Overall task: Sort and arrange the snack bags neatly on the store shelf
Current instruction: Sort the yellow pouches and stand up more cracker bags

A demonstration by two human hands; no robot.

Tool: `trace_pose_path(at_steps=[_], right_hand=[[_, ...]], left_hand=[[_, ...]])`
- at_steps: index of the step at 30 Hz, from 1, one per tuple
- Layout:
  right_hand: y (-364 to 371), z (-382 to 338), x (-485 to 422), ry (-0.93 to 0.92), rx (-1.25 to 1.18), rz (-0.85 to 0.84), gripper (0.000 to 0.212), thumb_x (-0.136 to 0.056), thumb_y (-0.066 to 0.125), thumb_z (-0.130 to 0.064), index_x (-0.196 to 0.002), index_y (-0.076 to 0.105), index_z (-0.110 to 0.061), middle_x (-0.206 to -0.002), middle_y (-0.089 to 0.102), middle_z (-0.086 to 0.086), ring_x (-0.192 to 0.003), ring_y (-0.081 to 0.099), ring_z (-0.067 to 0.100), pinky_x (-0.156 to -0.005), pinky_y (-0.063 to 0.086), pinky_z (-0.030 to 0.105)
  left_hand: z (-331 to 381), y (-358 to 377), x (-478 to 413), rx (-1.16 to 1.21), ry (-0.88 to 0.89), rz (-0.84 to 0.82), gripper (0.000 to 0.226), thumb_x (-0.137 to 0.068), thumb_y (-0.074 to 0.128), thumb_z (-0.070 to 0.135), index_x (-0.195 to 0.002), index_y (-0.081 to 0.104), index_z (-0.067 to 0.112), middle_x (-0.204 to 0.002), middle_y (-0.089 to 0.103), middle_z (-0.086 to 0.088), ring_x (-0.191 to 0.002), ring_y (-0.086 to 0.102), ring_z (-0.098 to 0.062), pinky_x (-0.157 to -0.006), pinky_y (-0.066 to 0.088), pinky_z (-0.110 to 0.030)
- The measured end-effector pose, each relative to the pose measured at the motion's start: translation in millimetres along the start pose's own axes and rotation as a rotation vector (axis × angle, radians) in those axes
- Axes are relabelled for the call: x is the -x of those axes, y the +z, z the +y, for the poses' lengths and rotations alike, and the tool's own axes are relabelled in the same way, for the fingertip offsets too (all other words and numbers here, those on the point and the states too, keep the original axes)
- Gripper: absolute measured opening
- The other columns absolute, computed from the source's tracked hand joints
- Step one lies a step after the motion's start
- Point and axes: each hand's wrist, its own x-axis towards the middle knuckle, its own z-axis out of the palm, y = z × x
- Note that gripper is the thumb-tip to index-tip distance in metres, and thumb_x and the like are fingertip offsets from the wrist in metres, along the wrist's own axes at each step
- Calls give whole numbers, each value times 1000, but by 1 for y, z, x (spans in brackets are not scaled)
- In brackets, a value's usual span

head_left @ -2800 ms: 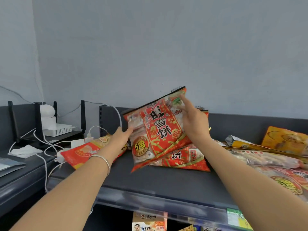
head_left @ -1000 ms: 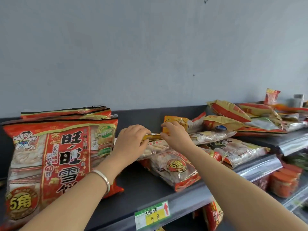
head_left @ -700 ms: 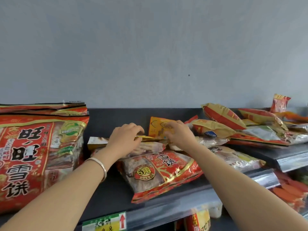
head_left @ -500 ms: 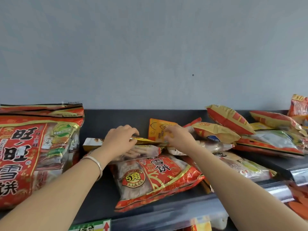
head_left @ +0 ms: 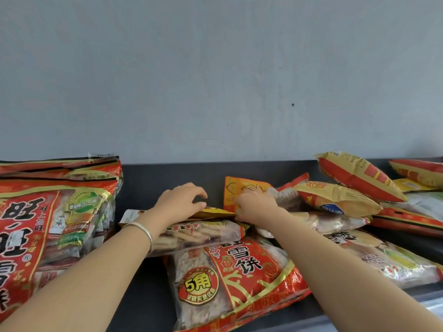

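A long gold-edged snack bag (head_left: 199,233) lies across the middle of the dark shelf (head_left: 143,188), on top of a red rice-cracker bag (head_left: 235,281). My left hand (head_left: 178,202) curls over the long bag's far gold edge. My right hand (head_left: 256,206) grips the same edge further right, in front of a small orange bag (head_left: 242,188). A row of upright red rice-cracker bags (head_left: 48,224) stands at the left.
A jumbled heap of yellow-and-red bags (head_left: 354,178) and clear-fronted bags (head_left: 388,257) fills the shelf's right side. The grey wall (head_left: 215,80) rises behind the shelf. Bare shelf shows between the upright row and the middle pile.
After standing a red bag in the left row, both hands moved right onto the long gold-edged bag. Over the last half second they barely shifted; the view came a little closer.
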Motion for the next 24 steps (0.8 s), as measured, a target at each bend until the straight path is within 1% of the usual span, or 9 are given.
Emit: trace_pose_path(at_steps=[4, 8, 10, 13, 15, 17, 20, 22, 24], right_hand=[[5, -10, -8, 82, 64, 73, 19, -93, 47, -10, -102, 63, -13, -104, 64, 6, -92, 61, 28, -63, 41, 32], [-7, -11, -15, 117, -32, 286, 26, -95, 45, -8, -109, 63, -21, -102, 64, 5, -89, 62, 28, -59, 41, 28], [-13, -9, -19, 70, -172, 415, 28, -96, 46, -11, -116, 64, -22, -108, 63, 5, -97, 61, 27, -68, 47, 30], [-16, -7, -17, 28, -608, 609, 25, -97, 51, -16, -113, 70, -15, -115, 64, 4, -107, 57, 23, -86, 49, 35], [-17, -12, -13, 53, -788, 686, 25, -95, 57, -19, -116, 70, -13, -126, 58, 5, -118, 51, 23, -96, 45, 34], [-22, -19, -11, 195, -879, 723, 42, -94, 59, -26, -135, 54, -15, -145, 38, 7, -131, 40, 24, -105, 39, 35], [-32, -28, -7, 512, -1235, 589, 70, -96, 54, -34, -151, 18, -12, -153, 22, 13, -132, 39, 27, -102, 39, 37], [-32, -31, -6, 619, -1555, 332, 62, -96, 53, -35, -147, 28, -11, -137, 45, 14, -117, 52, 27, -97, 45, 36], [-26, -39, -5, 542, -1850, 31, 54, -91, 61, -39, -133, 43, -11, -123, 59, 12, -113, 57, 26, -100, 47, 38]], left_hand=[[-16, 0, -6, 69, -13, -92, 36, -93, 49, 43, -128, 52, 33, -133, 50, 8, -117, 51, -14, -99, 44, -42], [-25, -4, -10, 115, 7, -111, 37, -87, 57, 46, -124, 51, 40, -114, 59, 12, -101, 57, -10, -86, 51, -43], [-28, -5, -12, 145, -9, -64, 48, -87, 60, 43, -132, 43, 41, -118, 59, 13, -104, 57, -11, -86, 52, -42], [-30, -2, -13, 171, -51, 19, 58, -88, 60, 38, -140, 33, 41, -124, 59, 9, -107, 59, -16, -86, 53, -42], [-27, 1, -14, 164, -71, 93, 42, -90, 58, 34, -131, 47, 38, -118, 63, 8, -100, 63, -17, -83, 55, -41], [-22, 4, -14, 135, -87, 170, 24, -92, 56, 33, -116, 59, 35, -108, 67, 7, -93, 64, -18, -79, 55, -39], [-14, 6, -12, 111, -120, 264, 14, -93, 55, 34, -103, 63, 29, -98, 68, 4, -86, 64, -19, -74, 55, -36], [-8, 6, -11, 98, -133, 299, 13, -93, 54, 33, -97, 64, 26, -92, 67, 3, -82, 64, -20, -68, 53, -32], [1, 6, -9, 104, -105, 315, 15, -93, 52, 32, -94, 65, 25, -87, 67, 3, -81, 65, -21, -66, 50, -31]])
